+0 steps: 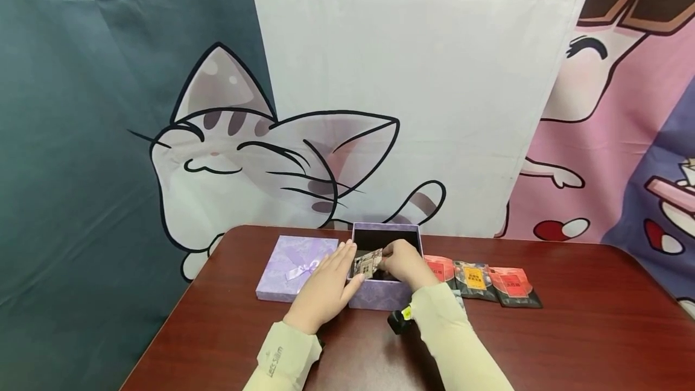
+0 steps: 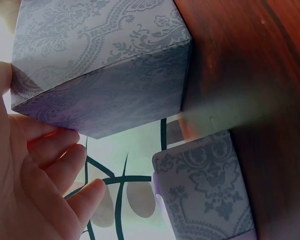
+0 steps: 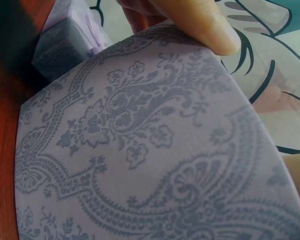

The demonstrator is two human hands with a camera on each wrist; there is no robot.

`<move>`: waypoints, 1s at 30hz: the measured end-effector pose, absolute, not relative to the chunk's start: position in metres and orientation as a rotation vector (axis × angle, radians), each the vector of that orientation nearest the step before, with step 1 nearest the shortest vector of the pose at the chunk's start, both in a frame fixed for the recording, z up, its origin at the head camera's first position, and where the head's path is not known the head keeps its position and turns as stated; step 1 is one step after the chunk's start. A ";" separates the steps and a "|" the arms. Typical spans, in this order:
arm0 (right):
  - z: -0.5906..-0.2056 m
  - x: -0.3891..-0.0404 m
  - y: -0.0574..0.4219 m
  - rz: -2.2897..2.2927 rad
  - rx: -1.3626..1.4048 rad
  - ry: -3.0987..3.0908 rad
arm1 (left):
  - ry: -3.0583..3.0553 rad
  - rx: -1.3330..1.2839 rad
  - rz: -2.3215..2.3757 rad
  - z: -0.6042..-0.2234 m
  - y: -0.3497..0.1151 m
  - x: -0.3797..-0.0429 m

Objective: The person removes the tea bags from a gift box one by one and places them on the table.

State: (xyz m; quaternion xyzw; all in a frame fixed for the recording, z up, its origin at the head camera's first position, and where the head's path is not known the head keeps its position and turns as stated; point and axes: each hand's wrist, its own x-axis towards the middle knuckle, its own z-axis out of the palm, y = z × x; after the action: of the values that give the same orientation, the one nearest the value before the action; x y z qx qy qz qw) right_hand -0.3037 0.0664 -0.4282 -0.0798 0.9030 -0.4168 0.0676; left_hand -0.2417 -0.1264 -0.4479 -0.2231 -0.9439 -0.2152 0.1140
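Observation:
A purple patterned box (image 1: 377, 295) stands lidless on the table, its dark inside showing. My left hand (image 1: 324, 289) rests against the box's left side; in the left wrist view its fingers (image 2: 92, 195) are extended along that wall, with the thumb at the front edge. Reaching over the rim, my right hand (image 1: 406, 263) pinches a small tea-bag-like sachet (image 1: 367, 264) with a pale printed front, tilted in the box opening. The right fingertips are partly hidden. In the right wrist view, the box's front wall (image 3: 140, 140) covers what lies inside.
Left of the box lies its purple lid (image 1: 279, 267) with a ribbon bow (image 1: 302, 270). On the right are a red-labelled sachet (image 1: 441, 268), a yellow-labelled sachet (image 1: 475, 278) and another red sachet (image 1: 514, 286), in a row on the brown table (image 1: 597, 318). A cartoon backdrop (image 1: 434, 77) hangs behind.

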 end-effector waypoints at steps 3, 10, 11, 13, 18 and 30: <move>-0.430 -0.302 0.065 -1.282 -0.233 2.704 | -2.774 -0.658 -0.628 -0.450 -0.128 -0.240; -0.433 -0.301 0.063 -1.353 -0.260 2.733 | -2.774 -0.661 -0.632 -0.451 -0.129 -0.239; -0.433 -0.301 0.063 -1.350 -0.264 2.744 | -2.774 -0.657 -0.629 -0.451 -0.129 -0.239; -0.433 -0.302 0.063 -1.337 -0.276 2.765 | -2.777 -0.652 -0.622 -0.451 -0.130 -0.239; -0.430 -0.303 0.062 -1.321 -0.262 2.798 | -2.773 -0.653 -0.633 -0.453 -0.130 -0.241; -0.431 -0.300 0.064 -1.452 -0.255 2.970 | -2.790 -0.654 -0.645 -0.449 -0.128 -0.241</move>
State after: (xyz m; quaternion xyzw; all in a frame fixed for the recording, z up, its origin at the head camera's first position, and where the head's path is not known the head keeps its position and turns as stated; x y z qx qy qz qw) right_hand -0.3003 0.0640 -0.4313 -0.0765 0.8924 -0.4361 -0.0869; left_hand -0.2412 -0.1278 -0.4486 -0.2214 -0.9449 -0.2184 0.1019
